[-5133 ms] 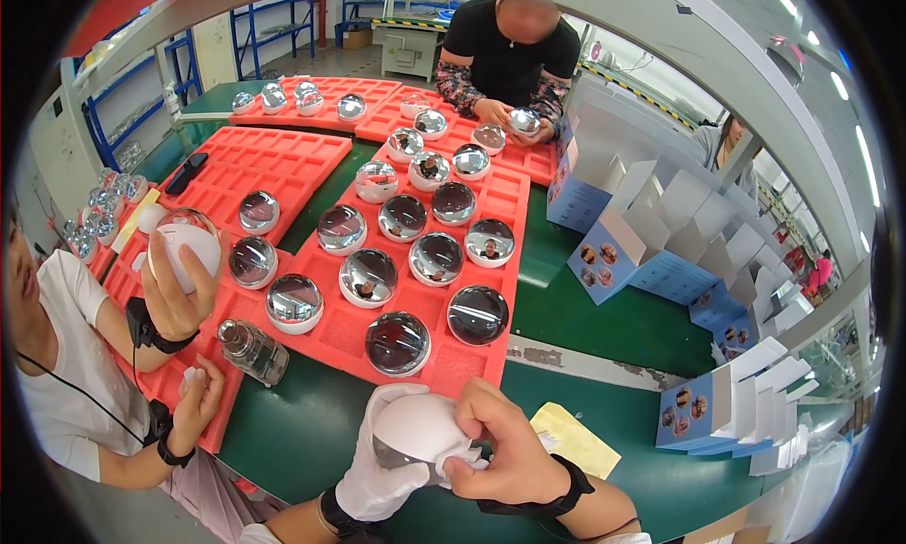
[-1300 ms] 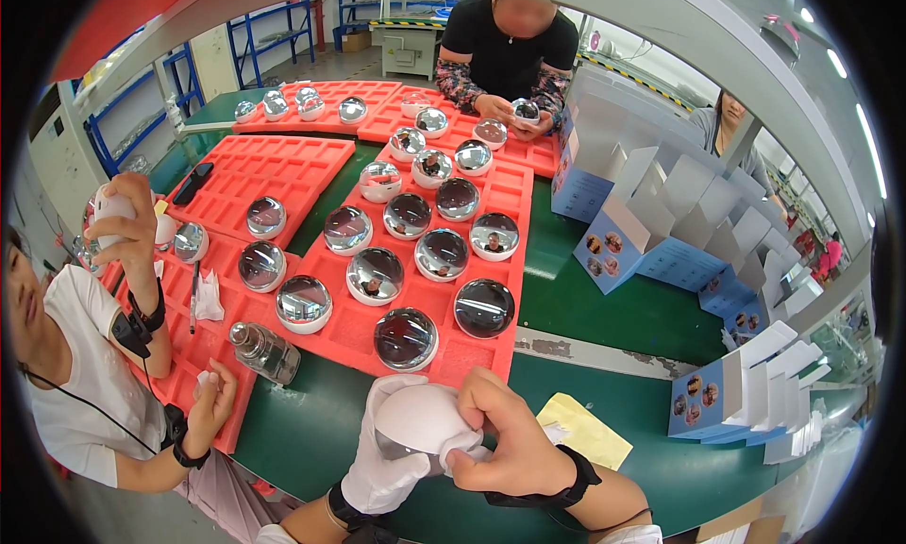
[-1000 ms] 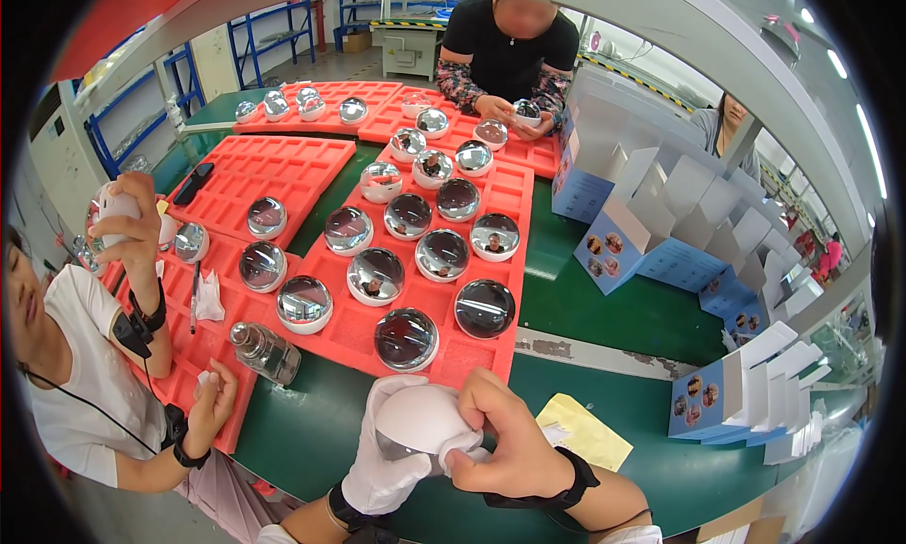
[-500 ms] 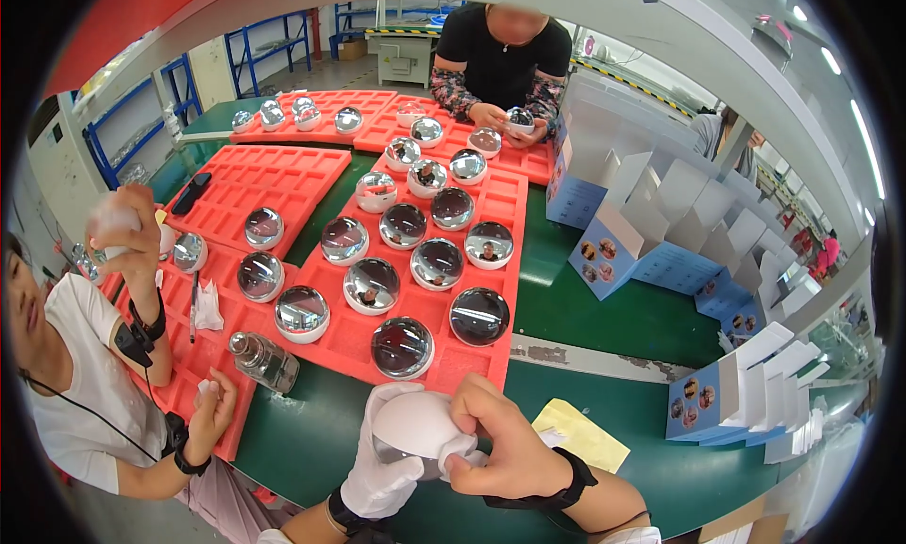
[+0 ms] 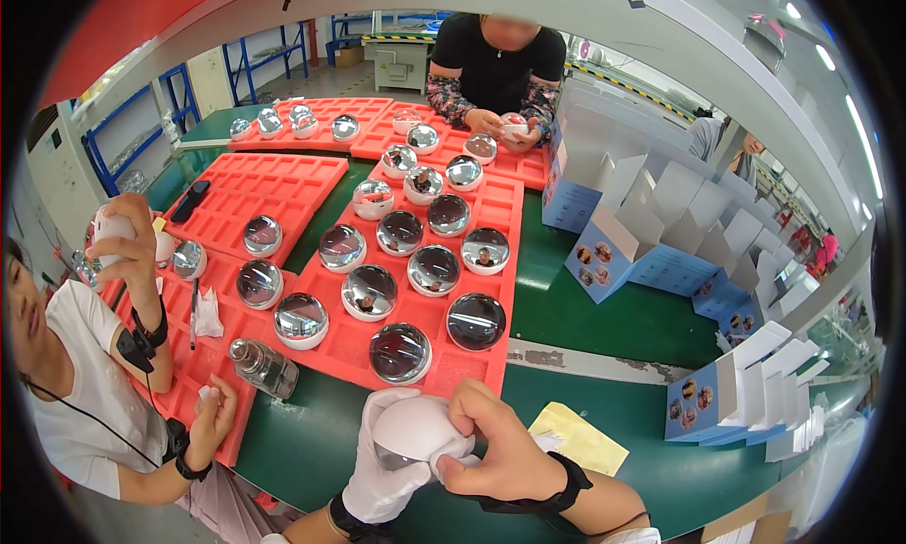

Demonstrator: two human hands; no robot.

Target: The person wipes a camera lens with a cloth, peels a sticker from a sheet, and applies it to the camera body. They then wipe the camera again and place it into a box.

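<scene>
Cradling 1 white-backed, glassy-fronted dome [image 5: 415,425] in the gloved left hand [image 5: 377,470], just off the near edge of the central red tray [image 5: 347,342]. Pinching a white wad [image 5: 457,447] against the dome with the bare right hand [image 5: 508,457]; cannot tell whether cloth or paper. Surrounded by 1 glass bottle [image 5: 265,368] left of the tray and 1 yellow sheet [image 5: 587,441] off its near right corner.
</scene>
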